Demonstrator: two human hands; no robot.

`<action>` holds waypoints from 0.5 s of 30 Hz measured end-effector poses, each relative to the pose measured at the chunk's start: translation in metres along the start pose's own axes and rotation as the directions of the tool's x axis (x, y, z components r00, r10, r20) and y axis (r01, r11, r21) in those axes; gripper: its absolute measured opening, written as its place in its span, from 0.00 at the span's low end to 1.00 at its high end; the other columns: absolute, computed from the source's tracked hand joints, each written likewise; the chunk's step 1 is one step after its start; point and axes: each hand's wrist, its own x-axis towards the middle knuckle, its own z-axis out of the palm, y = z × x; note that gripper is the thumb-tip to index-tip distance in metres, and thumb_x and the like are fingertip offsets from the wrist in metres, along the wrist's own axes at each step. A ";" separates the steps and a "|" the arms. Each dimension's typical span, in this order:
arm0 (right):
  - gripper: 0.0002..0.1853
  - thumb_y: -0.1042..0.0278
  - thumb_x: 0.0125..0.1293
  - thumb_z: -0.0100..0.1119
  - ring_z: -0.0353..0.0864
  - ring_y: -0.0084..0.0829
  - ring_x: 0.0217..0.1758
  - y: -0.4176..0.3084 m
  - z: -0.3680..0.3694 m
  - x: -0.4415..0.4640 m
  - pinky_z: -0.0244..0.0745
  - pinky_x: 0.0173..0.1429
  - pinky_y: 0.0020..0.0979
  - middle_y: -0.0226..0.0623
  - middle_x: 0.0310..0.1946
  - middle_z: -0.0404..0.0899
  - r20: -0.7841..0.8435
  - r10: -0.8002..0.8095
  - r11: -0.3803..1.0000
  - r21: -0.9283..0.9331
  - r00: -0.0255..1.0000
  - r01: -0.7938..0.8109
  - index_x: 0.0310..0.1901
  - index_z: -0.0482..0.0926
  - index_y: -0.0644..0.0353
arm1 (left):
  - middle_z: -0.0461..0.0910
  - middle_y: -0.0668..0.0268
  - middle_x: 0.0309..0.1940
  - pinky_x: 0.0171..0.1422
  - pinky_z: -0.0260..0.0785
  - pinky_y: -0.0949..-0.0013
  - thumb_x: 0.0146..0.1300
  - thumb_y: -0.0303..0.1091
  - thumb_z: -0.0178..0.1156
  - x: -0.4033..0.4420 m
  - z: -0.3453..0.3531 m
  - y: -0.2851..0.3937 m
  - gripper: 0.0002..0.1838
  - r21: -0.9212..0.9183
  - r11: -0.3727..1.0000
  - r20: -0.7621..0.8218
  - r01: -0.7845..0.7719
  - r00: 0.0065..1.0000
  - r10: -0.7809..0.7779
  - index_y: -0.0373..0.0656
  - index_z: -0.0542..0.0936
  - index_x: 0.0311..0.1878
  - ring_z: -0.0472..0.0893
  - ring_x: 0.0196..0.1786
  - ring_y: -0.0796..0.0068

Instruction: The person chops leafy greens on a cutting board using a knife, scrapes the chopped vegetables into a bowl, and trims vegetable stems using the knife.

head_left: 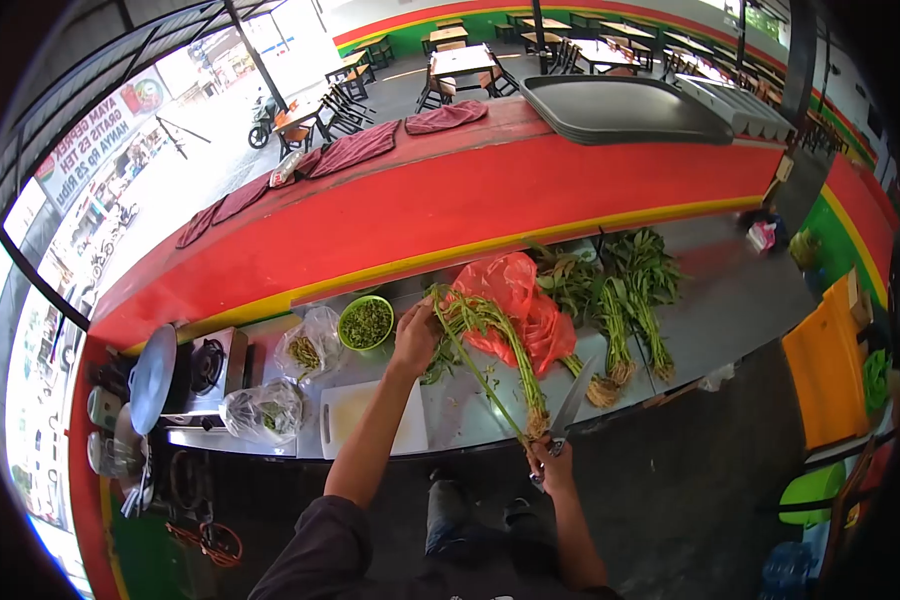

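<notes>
My left hand is closed on the leafy top of a long green stem that slants down to the right. At the counter's front edge, my right hand is closed around a knife handle, near the stem's lower end. The knife's blade points up. Beside the stem lies a bunch of greens with roots, partly over a red plastic bag. Two more rooted bunches rest to the right. A white cutting board lies under my left forearm.
A green bowl of chopped greens and clear plastic bags sit left on the metal counter. Farther left are a stove and a wok. A red ledge behind holds cloths and black trays.
</notes>
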 end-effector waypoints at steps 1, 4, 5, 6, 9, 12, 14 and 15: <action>0.07 0.76 0.67 0.66 0.74 0.24 0.17 0.001 0.002 -0.001 0.65 0.18 0.25 0.40 0.25 0.79 0.010 -0.006 1.000 -0.002 1.000 0.007 0.37 0.76 0.59 | 0.80 0.73 0.45 0.53 0.73 0.67 0.80 0.42 0.49 0.004 -0.007 0.000 0.16 0.015 0.999 0.005 0.033 0.999 -0.033 0.43 0.76 0.59 0.80 0.47 0.77; 0.06 0.75 0.68 0.66 0.72 0.22 0.17 0.000 0.007 -0.007 0.65 0.19 0.25 0.38 0.25 0.78 0.021 -0.045 0.999 -0.025 0.999 0.046 0.36 0.76 0.59 | 0.79 0.73 0.38 0.43 0.69 0.72 0.79 0.43 0.51 0.010 -0.013 -0.001 0.14 0.064 0.985 -0.056 0.159 0.986 -0.156 0.44 0.79 0.53 0.75 0.36 0.79; 0.06 0.75 0.68 0.66 0.72 0.22 0.17 0.000 0.009 -0.010 0.65 0.19 0.25 0.38 0.25 0.78 -0.008 -0.039 0.998 -0.045 0.999 0.039 0.36 0.76 0.59 | 0.80 0.71 0.37 0.40 0.70 0.72 0.78 0.41 0.52 0.013 -0.021 -0.003 0.15 0.253 0.951 -0.056 0.177 0.984 -0.168 0.41 0.80 0.52 0.76 0.35 0.79; 0.06 0.74 0.69 0.65 0.72 0.22 0.17 -0.001 0.009 -0.009 0.65 0.19 0.25 0.38 0.25 0.78 -0.034 -0.039 0.997 -0.066 0.999 0.036 0.36 0.76 0.59 | 0.81 0.70 0.35 0.38 0.71 0.72 0.77 0.40 0.54 0.018 -0.026 -0.005 0.15 0.431 0.885 -0.053 0.177 0.984 -0.171 0.38 0.81 0.52 0.77 0.34 0.79; 0.06 0.74 0.69 0.65 0.72 0.23 0.17 0.008 0.010 -0.023 0.66 0.19 0.25 0.37 0.24 0.77 -0.129 -0.094 0.993 -0.085 0.987 0.084 0.36 0.76 0.59 | 0.79 0.71 0.31 0.32 0.70 0.75 0.79 0.42 0.53 -0.014 0.016 0.026 0.17 0.391 0.920 0.101 0.014 0.993 -0.058 0.39 0.79 0.57 0.75 0.29 0.82; 0.07 0.73 0.68 0.66 0.74 0.25 0.17 0.024 0.010 -0.027 0.66 0.18 0.25 0.36 0.23 0.77 -0.168 -0.113 0.990 -0.105 0.979 0.096 0.37 0.76 0.60 | 0.77 0.70 0.31 0.30 0.72 0.76 0.80 0.42 0.52 -0.020 0.015 0.036 0.19 0.221 0.971 0.210 -0.096 0.977 0.049 0.38 0.76 0.62 0.76 0.26 0.81; 0.08 0.70 0.68 0.67 0.74 0.24 0.17 0.031 0.018 -0.035 0.66 0.18 0.26 0.36 0.23 0.77 -0.269 -0.115 0.986 -0.150 0.956 0.077 0.37 0.76 0.59 | 0.77 0.70 0.30 0.31 0.73 0.75 0.80 0.41 0.53 -0.026 0.004 0.040 0.18 0.125 0.987 0.210 -0.097 0.975 0.069 0.39 0.76 0.61 0.76 0.26 0.81; 0.08 0.70 0.68 0.67 0.74 0.24 0.17 0.033 0.024 -0.035 0.66 0.18 0.26 0.36 0.23 0.77 -0.273 -0.114 0.984 -0.164 0.955 0.071 0.37 0.76 0.59 | 0.78 0.70 0.30 0.30 0.73 0.75 0.79 0.41 0.54 -0.028 -0.001 0.041 0.17 0.118 0.988 0.224 -0.104 0.972 0.075 0.39 0.76 0.60 0.77 0.27 0.81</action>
